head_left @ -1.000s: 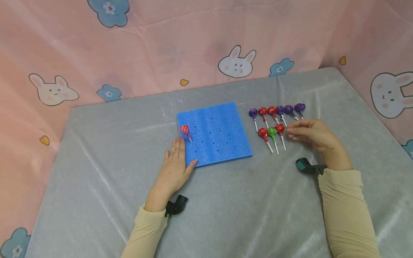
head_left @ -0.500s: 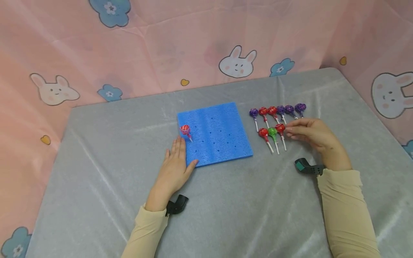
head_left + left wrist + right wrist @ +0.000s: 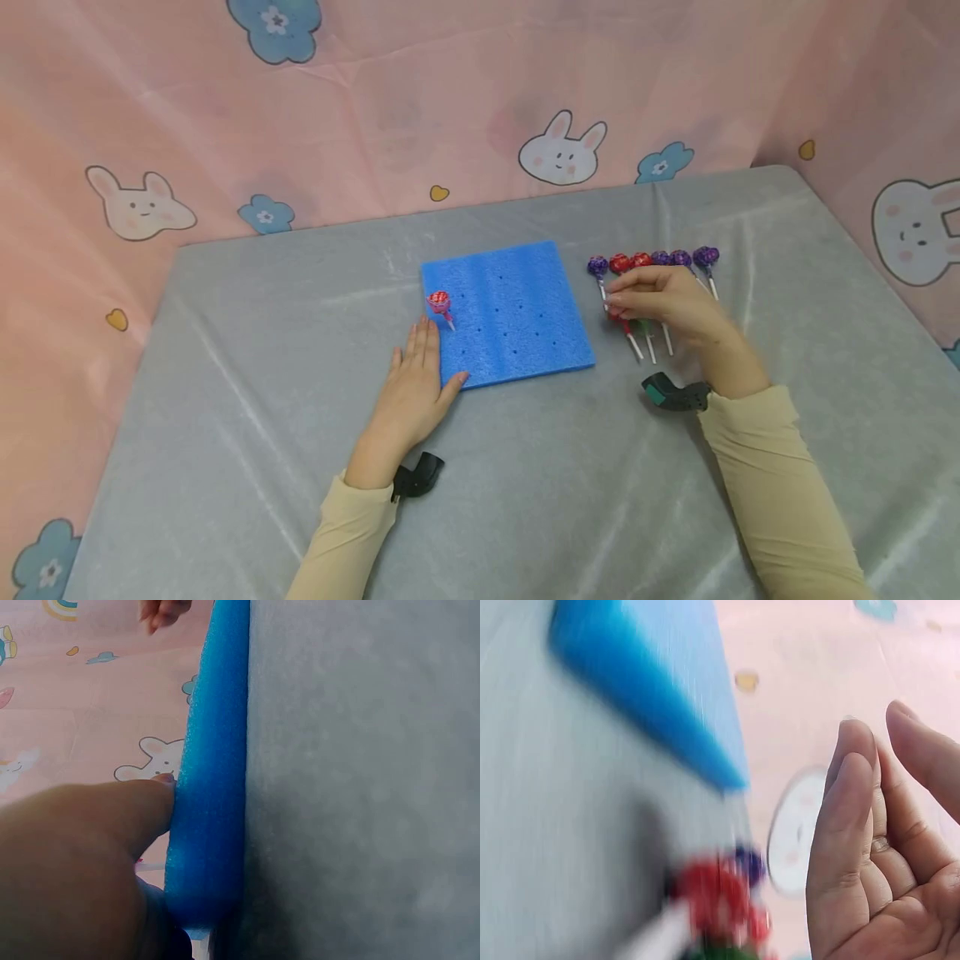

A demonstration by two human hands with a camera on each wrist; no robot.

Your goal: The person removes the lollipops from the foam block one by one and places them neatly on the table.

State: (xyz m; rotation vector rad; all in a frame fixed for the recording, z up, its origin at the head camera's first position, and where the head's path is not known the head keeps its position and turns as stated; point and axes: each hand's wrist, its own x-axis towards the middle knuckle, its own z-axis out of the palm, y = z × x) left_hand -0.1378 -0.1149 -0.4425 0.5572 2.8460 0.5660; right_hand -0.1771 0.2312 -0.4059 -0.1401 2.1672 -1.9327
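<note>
In the head view a blue foam board point(image 3: 495, 367) with small holes lies on the grey cloth. One red-and-pink lollipop point(image 3: 439, 302) stands upright near its left edge. My left hand point(image 3: 405, 400) lies flat with straight fingers along that edge, the thumb at the front corner; the left wrist view has the thumb point(image 3: 97, 817) against the foam. My right hand point(image 3: 675, 304) hovers over the lollipops right of the board, hiding part of them. Its fingers and thumb are apart with nothing between them in the right wrist view. Beneath it shows a red lollipop point(image 3: 716, 896), blurred.
Behind the right hand runs a row of purple and red lollipops, among them a purple lollipop point(image 3: 597, 266) at its left end and another purple lollipop point(image 3: 706, 257) at the right. A pink curtain point(image 3: 360, 125) with rabbits and flowers hangs behind the table point(image 3: 540, 500).
My right hand has moved left, from beside the front lollipops to above them, covering several heads. The left hand and the board have stayed in place; the head view has shifted slightly.
</note>
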